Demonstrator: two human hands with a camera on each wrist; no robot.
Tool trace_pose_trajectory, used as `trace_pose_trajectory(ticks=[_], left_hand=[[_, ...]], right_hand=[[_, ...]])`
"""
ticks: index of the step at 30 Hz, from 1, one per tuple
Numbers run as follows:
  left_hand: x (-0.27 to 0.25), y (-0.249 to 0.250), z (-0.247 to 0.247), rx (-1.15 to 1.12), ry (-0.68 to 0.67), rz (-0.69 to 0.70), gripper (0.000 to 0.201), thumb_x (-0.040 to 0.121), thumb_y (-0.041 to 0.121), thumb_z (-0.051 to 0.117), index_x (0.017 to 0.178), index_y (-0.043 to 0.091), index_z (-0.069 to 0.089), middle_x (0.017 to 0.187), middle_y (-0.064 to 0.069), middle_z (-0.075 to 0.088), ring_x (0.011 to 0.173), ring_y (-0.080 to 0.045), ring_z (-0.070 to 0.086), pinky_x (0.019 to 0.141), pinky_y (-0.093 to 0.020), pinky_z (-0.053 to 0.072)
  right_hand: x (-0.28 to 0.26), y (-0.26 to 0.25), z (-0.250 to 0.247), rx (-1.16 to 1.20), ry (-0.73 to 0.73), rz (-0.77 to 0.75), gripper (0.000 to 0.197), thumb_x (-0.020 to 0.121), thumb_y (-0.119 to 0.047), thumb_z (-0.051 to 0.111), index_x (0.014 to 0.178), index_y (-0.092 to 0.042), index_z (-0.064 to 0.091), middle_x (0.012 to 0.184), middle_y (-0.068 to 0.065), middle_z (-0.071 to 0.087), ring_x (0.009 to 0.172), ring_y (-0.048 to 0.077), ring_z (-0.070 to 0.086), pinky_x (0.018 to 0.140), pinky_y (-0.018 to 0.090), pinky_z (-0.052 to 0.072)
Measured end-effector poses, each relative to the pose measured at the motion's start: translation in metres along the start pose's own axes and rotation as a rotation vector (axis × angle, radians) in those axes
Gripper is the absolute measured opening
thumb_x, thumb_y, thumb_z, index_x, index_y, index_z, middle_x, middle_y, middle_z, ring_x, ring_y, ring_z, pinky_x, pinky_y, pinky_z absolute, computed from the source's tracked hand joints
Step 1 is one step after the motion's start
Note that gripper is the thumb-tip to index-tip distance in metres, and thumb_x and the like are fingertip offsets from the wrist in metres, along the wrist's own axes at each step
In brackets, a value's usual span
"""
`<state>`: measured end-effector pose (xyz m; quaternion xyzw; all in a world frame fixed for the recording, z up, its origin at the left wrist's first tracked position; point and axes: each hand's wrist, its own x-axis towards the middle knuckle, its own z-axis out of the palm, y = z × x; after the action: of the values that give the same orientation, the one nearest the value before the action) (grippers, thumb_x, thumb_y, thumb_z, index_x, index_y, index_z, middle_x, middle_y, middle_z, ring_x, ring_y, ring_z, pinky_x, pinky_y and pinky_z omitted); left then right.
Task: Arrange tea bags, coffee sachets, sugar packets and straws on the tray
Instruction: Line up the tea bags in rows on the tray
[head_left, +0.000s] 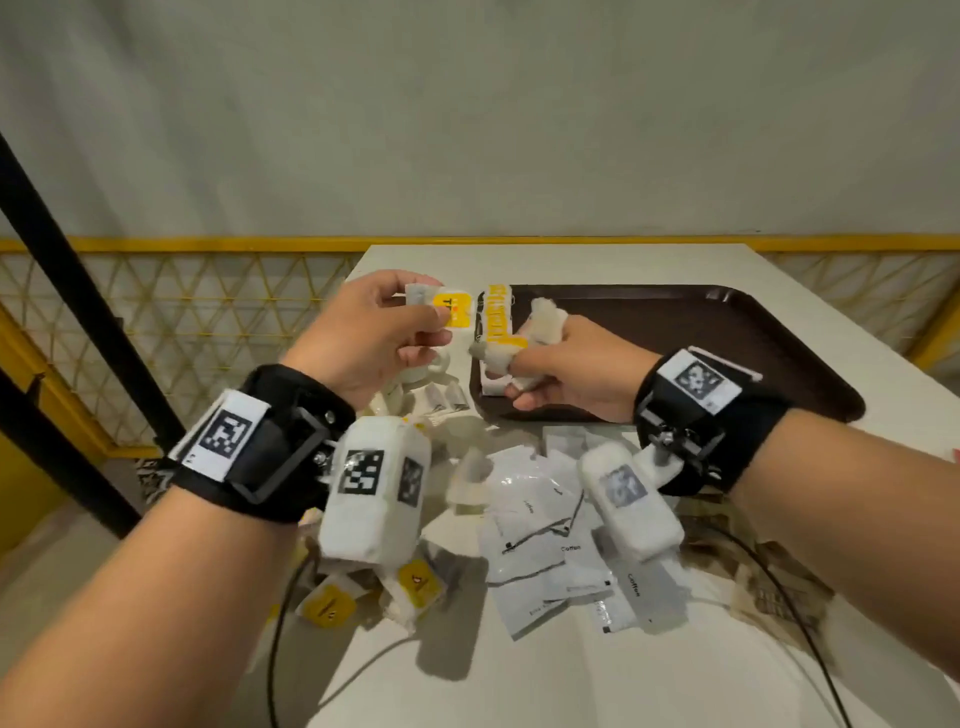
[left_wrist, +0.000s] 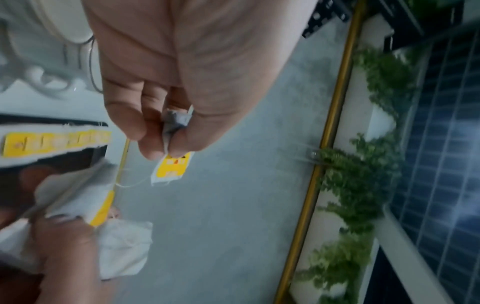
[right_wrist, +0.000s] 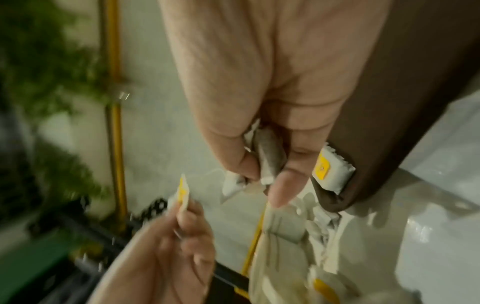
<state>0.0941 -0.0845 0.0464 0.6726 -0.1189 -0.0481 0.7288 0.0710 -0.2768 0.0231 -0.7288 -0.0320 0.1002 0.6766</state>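
My left hand (head_left: 423, 312) is raised over the tray's left edge and pinches a tea bag with a yellow tag (head_left: 453, 310). In the left wrist view the bag (left_wrist: 176, 123) sits between thumb and fingers, with its tag (left_wrist: 171, 168) hanging below. My right hand (head_left: 519, 358) grips a small bunch of white tea bags (head_left: 543, 317) over the near left corner of the brown tray (head_left: 727, 353). A row of yellow-labelled tea bags (head_left: 496, 317) lies on the tray's left end. The right wrist view shows the bunch (right_wrist: 270, 156) in my curled fingers.
Coffee sachets (head_left: 540, 530) lie scattered on the white table in front of the tray. Loose tea bags (head_left: 415, 582) sit at the near left. A white ceramic holder (head_left: 436, 366) and small packets (head_left: 441, 400) stand left of the tray. A yellow railing (head_left: 156, 244) runs behind.
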Motion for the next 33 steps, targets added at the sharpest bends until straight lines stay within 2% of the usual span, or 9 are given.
trace_pose_trajectory(ticks=[3,7,12,16,21,23,28,30,33], left_hand=[[0.002,-0.015,0.025,-0.092,0.026,-0.066,0.016,0.089,-0.001,0.058,0.086,0.014,0.058,0.07,-0.002,0.064,0.061,-0.013,0.065,0.052,-0.023,0.05],[0.005,-0.039,0.054,-0.131,0.027,-0.146,0.013,0.09,0.005,0.059,0.083,0.016,0.058,0.067,0.0,0.065,0.063,-0.011,0.063,0.049,-0.021,0.049],[0.003,-0.062,0.069,-0.228,0.003,-0.245,0.01,0.09,0.005,0.057,0.087,0.014,0.058,0.066,-0.001,0.066,0.057,-0.01,0.063,0.054,-0.022,0.051],[0.0,-0.074,0.064,-0.222,-0.036,-0.232,0.017,0.092,0.002,0.055,0.103,0.013,0.061,0.089,-0.006,0.07,0.078,-0.016,0.067,0.07,-0.028,0.053],[-0.002,-0.079,0.057,-0.232,-0.053,-0.23,0.011,0.092,0.004,0.055,0.096,0.009,0.063,0.078,-0.004,0.072,0.074,-0.013,0.069,0.079,-0.035,0.053],[-0.001,-0.079,0.055,-0.214,-0.054,-0.239,0.008,0.092,0.007,0.056,0.094,0.009,0.063,0.078,-0.005,0.07,0.074,-0.015,0.067,0.081,-0.036,0.052],[-0.003,-0.08,0.056,-0.171,-0.057,-0.253,0.007,0.093,0.011,0.056,0.092,0.01,0.063,0.091,-0.011,0.066,0.078,-0.019,0.06,0.074,-0.034,0.051],[-0.004,-0.08,0.058,-0.148,-0.084,-0.242,0.008,0.093,0.01,0.056,0.092,0.01,0.063,0.089,-0.011,0.064,0.075,-0.019,0.059,0.071,-0.032,0.05],[-0.005,-0.08,0.058,-0.138,-0.089,-0.223,0.008,0.092,0.01,0.056,0.091,0.011,0.064,0.086,-0.01,0.064,0.073,-0.018,0.059,0.074,-0.034,0.05]], right_hand=[[-0.007,0.005,-0.014,0.28,0.052,0.047,0.017,0.092,0.008,0.049,0.092,-0.009,0.053,0.076,0.009,0.071,0.067,0.022,0.07,0.067,0.033,0.06],[-0.014,0.016,-0.023,0.423,0.051,0.059,0.026,0.091,0.01,0.048,0.1,-0.012,0.057,0.083,0.014,0.069,0.069,0.024,0.071,0.071,0.037,0.06],[-0.017,0.026,-0.03,0.354,0.115,0.039,0.007,0.094,-0.004,0.056,0.094,-0.009,0.061,0.082,0.013,0.067,0.071,0.019,0.067,0.064,0.028,0.059],[-0.014,0.03,-0.033,0.439,0.142,0.062,0.008,0.092,-0.014,0.061,0.09,-0.006,0.062,0.081,0.014,0.066,0.067,0.02,0.067,0.059,0.027,0.057],[-0.008,0.033,-0.034,0.412,0.148,0.071,0.011,0.091,-0.013,0.062,0.084,-0.005,0.063,0.079,0.012,0.064,0.072,0.02,0.066,0.062,0.025,0.057],[-0.007,0.033,-0.032,0.361,0.137,0.078,0.009,0.09,-0.011,0.064,0.082,-0.007,0.065,0.077,0.011,0.063,0.072,0.018,0.065,0.063,0.025,0.056],[-0.006,0.031,-0.028,0.257,0.185,0.112,0.026,0.089,-0.031,0.065,0.079,-0.009,0.059,0.065,0.005,0.056,0.057,0.014,0.054,0.051,0.023,0.047],[-0.005,0.031,-0.026,0.252,0.156,0.115,0.022,0.09,-0.03,0.065,0.081,-0.01,0.061,0.067,0.005,0.056,0.057,0.013,0.051,0.051,0.022,0.043],[-0.005,0.033,-0.025,0.252,0.085,0.117,0.017,0.09,-0.019,0.065,0.103,-0.008,0.067,0.074,0.005,0.059,0.061,0.011,0.051,0.051,0.02,0.045]])
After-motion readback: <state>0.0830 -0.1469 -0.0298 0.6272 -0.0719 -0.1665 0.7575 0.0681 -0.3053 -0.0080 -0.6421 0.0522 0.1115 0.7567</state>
